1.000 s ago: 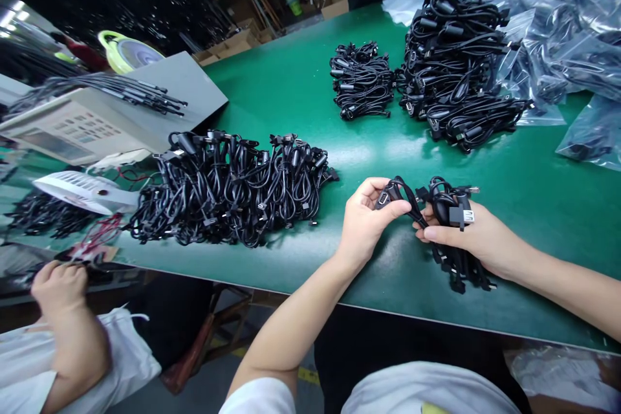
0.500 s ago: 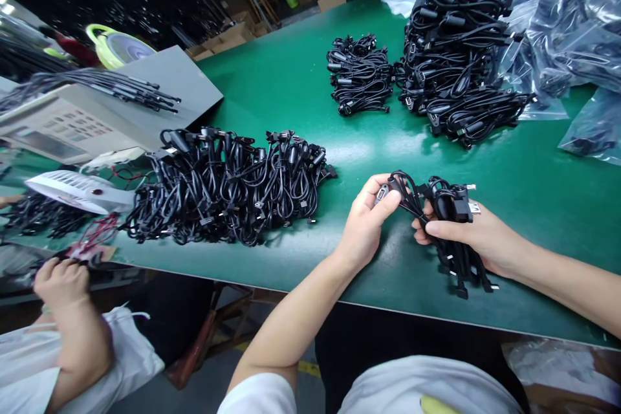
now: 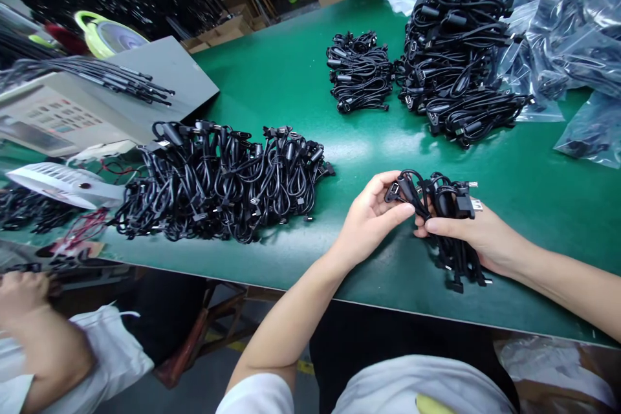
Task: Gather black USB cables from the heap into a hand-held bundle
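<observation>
A bunch of coiled black USB cables (image 3: 451, 197) is held over the green table's front part. My right hand (image 3: 475, 233) is closed around the bunch, thumb across its near side, with several plugs hanging below. A silver USB plug sticks out at the bunch's right. On the left side, my left hand (image 3: 373, 217) curls its fingers and thumb around a cable end with a black socket connector (image 3: 394, 190). Some of its fingers are hidden behind the cables.
A wide pile of black cables (image 3: 223, 181) lies to the left. Further back are a small stack (image 3: 359, 71) and a taller stack (image 3: 451, 58), beside clear plastic bags (image 3: 567, 45). A grey instrument (image 3: 72, 110), a white fan (image 3: 63, 184) and a co-worker's arm (image 3: 53, 330) are at far left.
My left hand has shifted slightly right, closer to my right hand, and the connector at its fingers has turned and moved right. My right hand keeps its hold on the cables.
</observation>
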Demonstrator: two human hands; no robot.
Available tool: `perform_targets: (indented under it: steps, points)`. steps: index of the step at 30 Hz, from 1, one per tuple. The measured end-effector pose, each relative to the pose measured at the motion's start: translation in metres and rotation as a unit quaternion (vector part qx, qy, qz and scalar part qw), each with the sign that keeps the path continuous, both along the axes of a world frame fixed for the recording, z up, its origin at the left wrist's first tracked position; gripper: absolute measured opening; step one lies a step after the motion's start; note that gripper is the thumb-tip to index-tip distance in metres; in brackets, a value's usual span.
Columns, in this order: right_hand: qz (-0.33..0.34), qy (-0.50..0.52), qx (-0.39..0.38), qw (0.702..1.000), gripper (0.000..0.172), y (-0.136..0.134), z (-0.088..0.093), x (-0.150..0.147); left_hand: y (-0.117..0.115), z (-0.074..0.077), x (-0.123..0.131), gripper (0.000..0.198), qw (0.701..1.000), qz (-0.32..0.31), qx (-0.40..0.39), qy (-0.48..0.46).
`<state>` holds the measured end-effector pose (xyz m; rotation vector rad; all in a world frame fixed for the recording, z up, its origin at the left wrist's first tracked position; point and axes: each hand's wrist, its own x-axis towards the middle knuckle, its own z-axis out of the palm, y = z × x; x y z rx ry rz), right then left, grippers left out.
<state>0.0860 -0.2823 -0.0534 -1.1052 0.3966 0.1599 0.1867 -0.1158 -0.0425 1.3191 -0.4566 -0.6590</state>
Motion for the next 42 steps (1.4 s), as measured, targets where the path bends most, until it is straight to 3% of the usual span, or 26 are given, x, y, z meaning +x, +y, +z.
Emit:
perform_targets:
  steps: [7,18,21,23,28,32,42]
  points:
    - [0.029,-0.011,-0.019,0.999,0.028,-0.003,-0.006,-0.003,-0.001,-0.006,0.004,0.038,0.998,0.051,-0.040,-0.005]
    - [0.032,0.018,0.040,0.999,0.035,-0.002,0.006,0.002,0.004,-0.012,0.012,0.030,0.999,-0.009,-0.023,-0.038]
    - [-0.004,0.024,0.059,0.998,0.035,-0.002,0.008,0.005,0.003,-0.013,0.010,0.040,0.999,-0.011,-0.024,-0.032]
    - [-0.050,0.010,0.067,0.996,0.033,-0.004,0.010,0.008,0.001,-0.012,0.006,0.048,0.999,-0.033,-0.003,-0.001]
    - [-0.142,-0.034,0.064,0.987,0.018,-0.014,0.016,0.010,-0.006,-0.003,-0.016,0.041,0.974,-0.188,0.115,0.046]
    - [-0.161,-0.039,0.053,0.985,0.021,-0.011,0.018,0.006,-0.010,-0.005,-0.028,0.035,0.966,-0.191,0.172,0.003]
    - [-0.188,0.022,0.050,0.981,0.026,-0.010,0.016,0.009,-0.008,-0.009,-0.015,0.033,0.945,-0.250,0.080,0.196]
